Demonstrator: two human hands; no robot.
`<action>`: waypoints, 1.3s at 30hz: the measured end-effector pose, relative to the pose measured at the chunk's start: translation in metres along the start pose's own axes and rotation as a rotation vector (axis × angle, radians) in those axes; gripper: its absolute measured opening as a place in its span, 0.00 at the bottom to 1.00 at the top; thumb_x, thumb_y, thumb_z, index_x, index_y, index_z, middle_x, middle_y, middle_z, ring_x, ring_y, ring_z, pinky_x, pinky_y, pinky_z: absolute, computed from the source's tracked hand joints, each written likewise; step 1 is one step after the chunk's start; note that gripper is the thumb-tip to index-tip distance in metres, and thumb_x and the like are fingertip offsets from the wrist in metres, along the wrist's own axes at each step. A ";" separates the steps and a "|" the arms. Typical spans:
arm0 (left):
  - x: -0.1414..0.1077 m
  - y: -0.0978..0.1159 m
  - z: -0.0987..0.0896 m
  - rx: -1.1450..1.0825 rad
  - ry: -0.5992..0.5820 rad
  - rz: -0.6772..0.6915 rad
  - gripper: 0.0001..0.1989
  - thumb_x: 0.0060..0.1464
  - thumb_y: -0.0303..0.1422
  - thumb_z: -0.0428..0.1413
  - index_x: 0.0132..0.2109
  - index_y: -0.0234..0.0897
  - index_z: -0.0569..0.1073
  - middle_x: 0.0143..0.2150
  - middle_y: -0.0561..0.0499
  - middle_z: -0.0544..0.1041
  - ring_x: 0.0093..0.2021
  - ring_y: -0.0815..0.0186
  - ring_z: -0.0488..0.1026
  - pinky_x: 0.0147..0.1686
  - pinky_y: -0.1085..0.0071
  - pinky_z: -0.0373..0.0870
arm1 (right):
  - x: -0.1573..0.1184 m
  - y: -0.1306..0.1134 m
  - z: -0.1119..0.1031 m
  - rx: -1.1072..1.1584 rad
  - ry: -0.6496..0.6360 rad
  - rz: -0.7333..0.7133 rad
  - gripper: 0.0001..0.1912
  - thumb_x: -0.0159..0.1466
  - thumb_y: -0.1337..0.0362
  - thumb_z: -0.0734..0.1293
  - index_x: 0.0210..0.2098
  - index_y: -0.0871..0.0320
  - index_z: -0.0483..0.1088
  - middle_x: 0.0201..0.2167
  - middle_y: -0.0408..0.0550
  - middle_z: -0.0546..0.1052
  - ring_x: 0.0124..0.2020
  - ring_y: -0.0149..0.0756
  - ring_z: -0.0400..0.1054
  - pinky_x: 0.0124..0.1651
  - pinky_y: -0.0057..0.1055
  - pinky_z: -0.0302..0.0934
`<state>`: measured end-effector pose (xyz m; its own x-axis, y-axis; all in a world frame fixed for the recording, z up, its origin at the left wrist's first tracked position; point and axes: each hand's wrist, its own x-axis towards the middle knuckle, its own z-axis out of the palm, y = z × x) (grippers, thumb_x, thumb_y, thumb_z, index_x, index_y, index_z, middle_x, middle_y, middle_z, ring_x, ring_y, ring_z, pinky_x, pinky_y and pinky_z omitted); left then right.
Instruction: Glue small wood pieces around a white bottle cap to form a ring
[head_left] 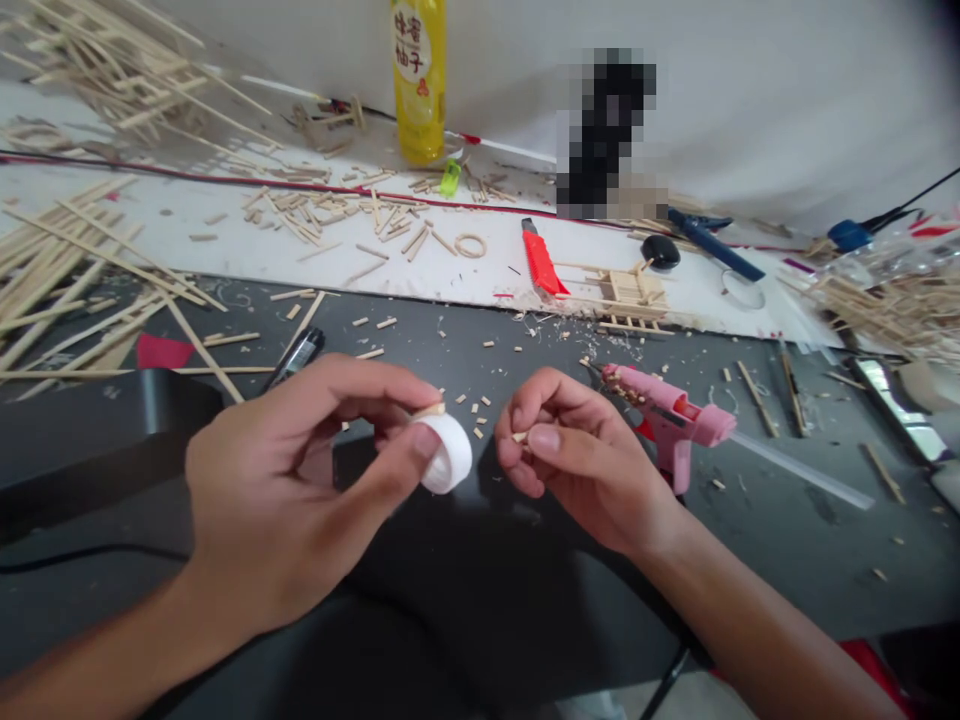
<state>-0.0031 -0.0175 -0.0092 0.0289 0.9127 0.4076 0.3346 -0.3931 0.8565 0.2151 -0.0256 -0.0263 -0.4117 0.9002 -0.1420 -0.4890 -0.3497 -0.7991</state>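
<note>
My left hand [300, 480] is closed, thumb and forefinger pinching a white ring-shaped cap [452, 452] above the dark table. A small wooden piece [430, 410] lies against the cap's upper rim, under the forefinger. To the right of the cap, my right hand [577, 455] pinches a short bit of wooden stick [520, 437] between thumb and fingers; the two hands are apart. Several tiny cut stick pieces [478, 421] lie on the table between them. A pink hot glue gun [675, 415] rests just beyond my right hand, a clear glue stick [802, 470] poking from its back.
Long wooden sticks [67, 270] are piled at the left, near a black marker [300, 352]. Across the back are a yellow bottle [420, 85], a red utility knife [541, 260], a small stick-built frame [634, 295] and blue-handled pliers [716, 243].
</note>
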 end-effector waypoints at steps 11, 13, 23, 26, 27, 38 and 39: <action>-0.002 -0.006 -0.004 0.167 -0.096 0.111 0.06 0.58 0.30 0.65 0.42 0.47 0.81 0.35 0.63 0.84 0.31 0.75 0.80 0.31 0.81 0.74 | -0.010 -0.007 0.000 0.009 -0.005 -0.103 0.10 0.64 0.75 0.77 0.40 0.54 0.82 0.38 0.42 0.82 0.34 0.22 0.73 0.37 0.18 0.68; -0.003 -0.005 -0.004 0.185 -0.103 0.109 0.06 0.59 0.30 0.65 0.43 0.48 0.80 0.36 0.63 0.85 0.31 0.75 0.81 0.32 0.80 0.75 | -0.009 -0.007 0.001 0.000 0.004 -0.103 0.12 0.63 0.77 0.77 0.40 0.54 0.83 0.37 0.42 0.82 0.36 0.23 0.74 0.39 0.18 0.69; -0.001 -0.004 -0.005 0.258 -0.207 0.163 0.04 0.62 0.32 0.63 0.43 0.48 0.79 0.37 0.63 0.85 0.30 0.76 0.82 0.31 0.81 0.74 | -0.008 -0.003 -0.002 -0.014 0.048 -0.088 0.12 0.61 0.76 0.79 0.39 0.54 0.83 0.35 0.41 0.80 0.33 0.22 0.72 0.36 0.17 0.68; -0.004 -0.006 -0.007 0.254 -0.213 0.172 0.05 0.63 0.32 0.62 0.44 0.49 0.79 0.37 0.62 0.85 0.30 0.74 0.81 0.30 0.79 0.73 | -0.008 -0.004 0.000 -0.004 0.051 -0.075 0.11 0.61 0.76 0.79 0.39 0.54 0.83 0.34 0.42 0.82 0.32 0.22 0.74 0.34 0.17 0.68; -0.005 -0.007 -0.007 0.252 -0.208 0.168 0.06 0.63 0.32 0.62 0.45 0.50 0.79 0.37 0.62 0.85 0.30 0.73 0.82 0.30 0.77 0.74 | -0.008 -0.004 0.000 -0.004 0.051 -0.071 0.11 0.61 0.76 0.79 0.39 0.54 0.84 0.34 0.42 0.82 0.31 0.22 0.74 0.34 0.17 0.69; -0.005 -0.010 -0.005 0.123 -0.207 0.174 0.10 0.59 0.31 0.65 0.46 0.50 0.80 0.36 0.60 0.85 0.26 0.69 0.81 0.26 0.74 0.76 | -0.011 -0.007 0.007 -0.003 0.115 0.037 0.10 0.59 0.74 0.81 0.36 0.54 0.84 0.32 0.45 0.86 0.26 0.27 0.77 0.28 0.20 0.71; -0.005 -0.010 -0.005 0.113 -0.214 0.176 0.10 0.59 0.30 0.64 0.46 0.50 0.80 0.36 0.60 0.85 0.27 0.69 0.81 0.26 0.75 0.76 | -0.011 -0.006 0.007 -0.003 0.119 0.046 0.09 0.58 0.73 0.81 0.36 0.54 0.85 0.32 0.45 0.86 0.25 0.27 0.77 0.28 0.21 0.72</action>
<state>-0.0112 -0.0187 -0.0179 0.2900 0.8391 0.4602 0.4089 -0.5434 0.7332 0.2177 -0.0348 -0.0158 -0.3393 0.9076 -0.2471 -0.4690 -0.3909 -0.7920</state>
